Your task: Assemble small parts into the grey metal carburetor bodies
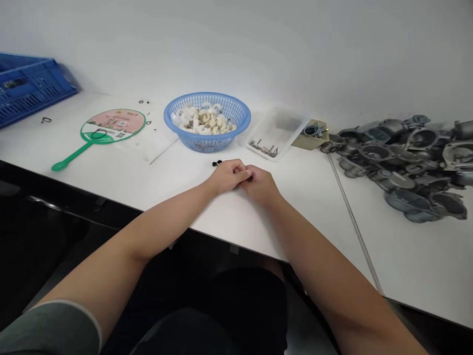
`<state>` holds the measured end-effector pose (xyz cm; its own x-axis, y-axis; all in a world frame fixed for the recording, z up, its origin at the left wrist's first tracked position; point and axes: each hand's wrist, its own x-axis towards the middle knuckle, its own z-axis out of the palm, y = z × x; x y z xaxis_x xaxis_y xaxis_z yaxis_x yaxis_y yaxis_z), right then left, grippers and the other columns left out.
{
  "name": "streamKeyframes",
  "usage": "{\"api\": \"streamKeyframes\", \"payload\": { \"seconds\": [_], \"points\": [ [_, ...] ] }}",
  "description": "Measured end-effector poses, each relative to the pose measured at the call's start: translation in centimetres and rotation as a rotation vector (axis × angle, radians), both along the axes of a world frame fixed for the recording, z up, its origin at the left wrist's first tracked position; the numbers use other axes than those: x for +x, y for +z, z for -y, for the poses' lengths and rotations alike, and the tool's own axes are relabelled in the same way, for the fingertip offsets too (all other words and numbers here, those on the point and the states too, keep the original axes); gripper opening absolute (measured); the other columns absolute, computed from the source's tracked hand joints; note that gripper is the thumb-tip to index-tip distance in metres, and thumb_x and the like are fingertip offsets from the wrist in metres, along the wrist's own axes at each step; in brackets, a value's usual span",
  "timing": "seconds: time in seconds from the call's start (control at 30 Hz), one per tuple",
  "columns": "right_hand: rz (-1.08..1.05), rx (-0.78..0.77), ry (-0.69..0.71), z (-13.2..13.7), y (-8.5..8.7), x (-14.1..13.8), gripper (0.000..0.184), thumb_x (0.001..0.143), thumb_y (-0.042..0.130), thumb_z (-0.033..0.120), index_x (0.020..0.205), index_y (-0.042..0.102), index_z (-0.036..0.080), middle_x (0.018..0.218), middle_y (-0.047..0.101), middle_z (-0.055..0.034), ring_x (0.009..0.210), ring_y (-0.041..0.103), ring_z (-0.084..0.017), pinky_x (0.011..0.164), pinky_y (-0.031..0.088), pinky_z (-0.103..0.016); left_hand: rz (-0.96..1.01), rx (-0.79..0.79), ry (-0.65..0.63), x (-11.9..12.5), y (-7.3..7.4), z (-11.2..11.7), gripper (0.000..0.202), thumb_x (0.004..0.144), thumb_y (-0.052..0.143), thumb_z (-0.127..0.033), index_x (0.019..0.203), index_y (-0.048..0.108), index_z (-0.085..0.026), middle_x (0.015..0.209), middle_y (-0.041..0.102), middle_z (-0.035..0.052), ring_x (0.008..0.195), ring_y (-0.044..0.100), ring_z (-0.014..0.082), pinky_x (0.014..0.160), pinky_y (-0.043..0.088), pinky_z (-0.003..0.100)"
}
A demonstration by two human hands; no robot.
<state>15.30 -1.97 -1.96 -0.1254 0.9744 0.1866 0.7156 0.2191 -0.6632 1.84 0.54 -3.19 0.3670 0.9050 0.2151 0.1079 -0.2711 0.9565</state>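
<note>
My left hand (227, 175) and my right hand (260, 182) rest together on the white table (303, 197), fingertips meeting in a pinch. A small dark piece shows between the fingers; I cannot make out what it is. Two tiny black rings (217, 162) lie on the table just beyond my left hand. Behind them stands a blue round basket (207, 121) filled with white and cream small parts.
A clear plastic tray (277, 130) with metal pins sits right of the basket. A heap of grey cast metal housings (402, 162) fills the right side. A green hand fan (103, 132) and a blue crate (25, 86) are at the left.
</note>
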Motion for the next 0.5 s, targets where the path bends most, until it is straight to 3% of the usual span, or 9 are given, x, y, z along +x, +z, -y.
{"api": "streamKeyframes", "payload": {
  "seconds": [0.2, 0.37, 0.5],
  "points": [
    [-0.014, -0.008, 0.041, -0.3, -0.4, -0.1, 0.011, 0.068, 0.055, 0.021, 0.077, 0.062, 0.019, 0.075, 0.065, -0.0001, 0.071, 0.056, -0.015, 0.065, 0.041, -0.024, 0.163, -0.141, -0.217, -1.2, 0.1, -0.7, 0.021, 0.081, 0.057, -0.03, 0.068, 0.049, -0.015, 0.049, 0.045, -0.006, 0.047, 0.039, 0.0054, 0.051, 0.031, 0.019],
    [0.011, -0.017, 0.051, 0.0, 0.0, 0.2, 0.012, 0.07, 0.055, 0.022, 0.079, 0.061, 0.019, 0.077, 0.065, -0.0015, 0.074, 0.058, -0.017, 0.068, 0.041, -0.026, 0.177, -0.211, -0.209, -1.0, 0.1, -0.6, 0.025, 0.076, 0.062, -0.036, 0.069, 0.052, -0.014, 0.049, 0.048, -0.0053, 0.047, 0.04, 0.0054, 0.05, 0.03, 0.019],
    [0.034, -0.001, 0.062, 0.3, 0.5, 0.6, 0.009, 0.071, 0.052, 0.019, 0.076, 0.059, 0.019, 0.074, 0.064, 0.0001, 0.069, 0.057, -0.016, 0.063, 0.04, -0.025, 0.164, -0.175, -0.225, -0.3, -0.3, -0.9, 0.032, 0.073, 0.063, -0.043, 0.069, 0.052, -0.014, 0.05, 0.048, -0.0049, 0.047, 0.04, 0.006, 0.05, 0.031, 0.02]
  ]
}}
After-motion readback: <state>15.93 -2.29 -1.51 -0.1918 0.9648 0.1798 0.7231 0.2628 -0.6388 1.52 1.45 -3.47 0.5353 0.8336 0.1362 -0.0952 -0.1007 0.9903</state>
